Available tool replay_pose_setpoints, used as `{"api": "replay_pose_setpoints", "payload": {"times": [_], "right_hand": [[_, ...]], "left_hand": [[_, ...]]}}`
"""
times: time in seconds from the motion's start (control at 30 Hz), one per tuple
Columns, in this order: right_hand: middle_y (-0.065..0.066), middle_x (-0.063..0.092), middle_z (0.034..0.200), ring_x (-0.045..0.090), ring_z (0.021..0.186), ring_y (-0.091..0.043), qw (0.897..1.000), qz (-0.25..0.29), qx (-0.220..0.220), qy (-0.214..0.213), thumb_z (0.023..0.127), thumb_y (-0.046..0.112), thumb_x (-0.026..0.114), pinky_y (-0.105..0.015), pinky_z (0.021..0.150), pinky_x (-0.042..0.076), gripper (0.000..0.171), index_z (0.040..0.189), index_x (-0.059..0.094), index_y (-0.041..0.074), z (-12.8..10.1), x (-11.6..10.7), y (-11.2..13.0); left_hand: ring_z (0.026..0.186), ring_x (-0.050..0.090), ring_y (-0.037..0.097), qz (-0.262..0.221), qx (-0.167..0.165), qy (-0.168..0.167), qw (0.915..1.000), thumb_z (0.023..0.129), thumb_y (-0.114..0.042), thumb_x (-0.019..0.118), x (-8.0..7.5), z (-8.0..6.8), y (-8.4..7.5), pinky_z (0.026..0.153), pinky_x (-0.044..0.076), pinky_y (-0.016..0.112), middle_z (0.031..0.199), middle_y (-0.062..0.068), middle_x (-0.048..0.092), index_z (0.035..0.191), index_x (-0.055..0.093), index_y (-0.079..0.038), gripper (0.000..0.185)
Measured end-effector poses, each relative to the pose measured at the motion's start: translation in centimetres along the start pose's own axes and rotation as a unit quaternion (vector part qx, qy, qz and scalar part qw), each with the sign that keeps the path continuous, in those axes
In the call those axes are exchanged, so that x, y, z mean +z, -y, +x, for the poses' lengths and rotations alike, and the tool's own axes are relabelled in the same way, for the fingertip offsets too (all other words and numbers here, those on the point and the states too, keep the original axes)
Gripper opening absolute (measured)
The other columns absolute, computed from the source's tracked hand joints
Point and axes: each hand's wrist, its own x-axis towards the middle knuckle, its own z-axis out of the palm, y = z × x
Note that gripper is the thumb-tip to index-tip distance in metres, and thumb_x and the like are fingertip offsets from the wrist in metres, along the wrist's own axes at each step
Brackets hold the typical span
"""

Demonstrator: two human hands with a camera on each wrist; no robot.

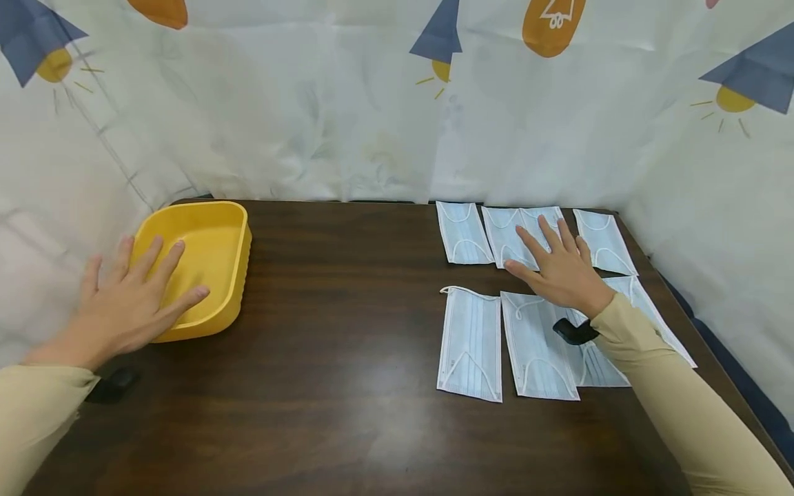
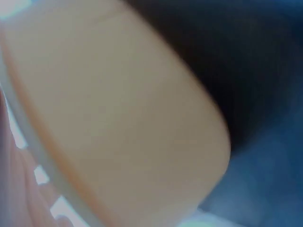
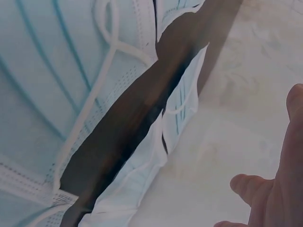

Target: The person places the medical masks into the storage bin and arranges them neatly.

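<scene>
Several light-blue face masks [image 1: 469, 344] with white ear loops lie in two rows on the right of the dark wooden table. Above the back row hovers my right hand [image 1: 561, 272], fingers spread, holding nothing. In the right wrist view, its fingers [image 3: 265, 194] show at the right edge, apart from the masks [image 3: 61, 85]. A yellow plastic basin [image 1: 214, 238] stands at the back left. My left hand [image 1: 127, 303] is spread over its left side and grips nothing; whether it touches the rim I cannot tell. The left wrist view shows the basin [image 2: 123, 118] close and blurred.
The dark brown tabletop [image 1: 341, 310] stretches between the basin and the masks. A white printed cloth [image 1: 279, 124] hangs behind the table and along both sides. Dark bands with black units sit at both wrists.
</scene>
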Motion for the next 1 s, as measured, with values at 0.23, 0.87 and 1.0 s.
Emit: {"api": "replay_pose_setpoints", "payload": {"times": [0.23, 0.87, 1.0], "right_hand": [[-0.022, 0.003, 0.174, -0.007, 0.16, -0.052, 1.0, -0.01, -0.013, 0.004, 0.101, 0.066, 0.042, -0.078, 0.12, 0.001, 0.081, 0.166, 0.021, 0.023, 1.0, 0.0, 1.5], [-0.015, 0.003, 0.176, -0.005, 0.163, -0.045, 0.997, -0.004, -0.08, 0.0, 0.1, 0.068, 0.044, -0.075, 0.123, 0.005, 0.08, 0.166, 0.021, 0.028, 4.4, 0.9, 7.8], [-0.012, 0.003, 0.177, -0.007, 0.163, -0.042, 0.995, 0.008, -0.096, 0.0, 0.1, 0.066, 0.046, -0.072, 0.124, 0.004, 0.079, 0.166, 0.02, 0.031, 5.1, 1.1, 9.9]], "left_hand": [[0.155, -0.02, 0.054, 0.009, -0.002, 0.004, 0.9999, 0.103, -0.065, 0.038, -0.4, 0.1, 1.9, 0.113, -0.011, 0.08, 0.171, 0.03, -0.005, 0.166, -0.008, -0.014, 0.094], [0.145, 0.009, 0.071, -0.063, 0.037, 0.025, 0.997, 0.109, -0.045, 0.038, 0.3, 0.5, 3.7, 0.124, 0.001, 0.069, 0.159, 0.049, 0.006, 0.158, -0.004, 0.016, 0.089], [0.14, 0.019, 0.071, -0.074, 0.037, 0.031, 0.9961, 0.108, -0.047, 0.039, 0.0, 1.0, 3.8, 0.12, 0.011, 0.073, 0.158, 0.05, 0.007, 0.158, -0.006, 0.014, 0.09]]}}
